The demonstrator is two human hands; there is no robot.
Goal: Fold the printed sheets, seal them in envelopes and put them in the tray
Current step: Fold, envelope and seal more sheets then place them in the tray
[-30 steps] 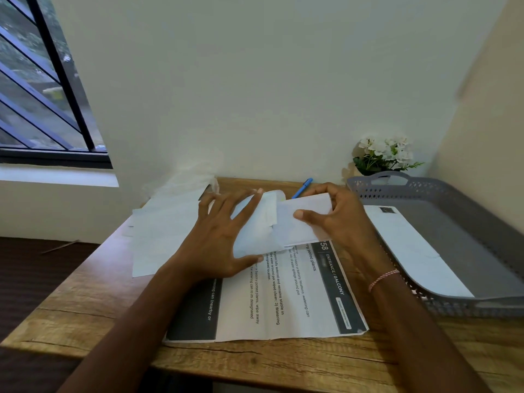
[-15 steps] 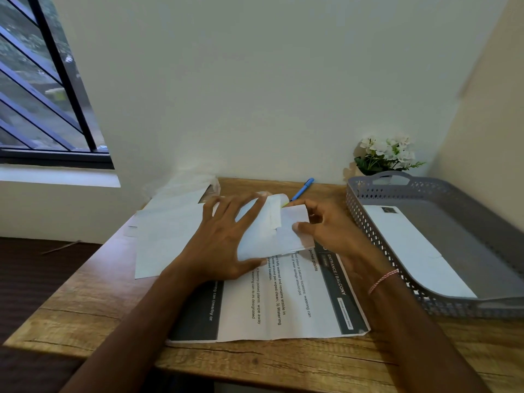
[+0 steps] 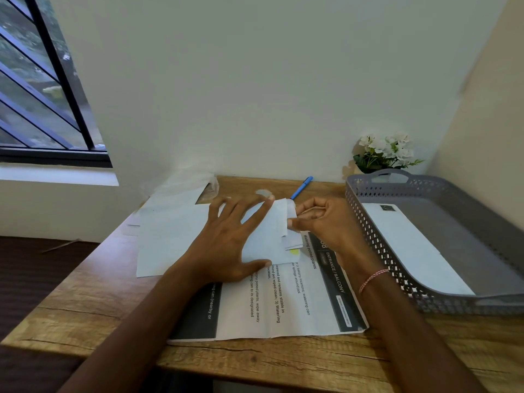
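Observation:
A white envelope (image 3: 269, 239) lies on the wooden desk, on top of an unfolded printed sheet (image 3: 283, 304). My left hand (image 3: 229, 239) presses it flat with spread fingers. A folded sheet (image 3: 292, 236) sticks out only a little from the envelope's right end, and my right hand (image 3: 323, 222) pinches that end with thumb and curled fingers. A grey perforated tray (image 3: 465, 231) stands at the right with one white envelope (image 3: 408, 242) lying inside it.
A stack of blank envelopes (image 3: 170, 234) lies left of my left hand. A blue pen (image 3: 301, 188) rests near the wall behind my hands. White flowers (image 3: 385, 150) stand behind the tray. The desk's front edge is close to me.
My right hand has moved left and pushed the folded sheet further into the envelope, so much less of it shows. My left hand has stayed pressing the envelope.

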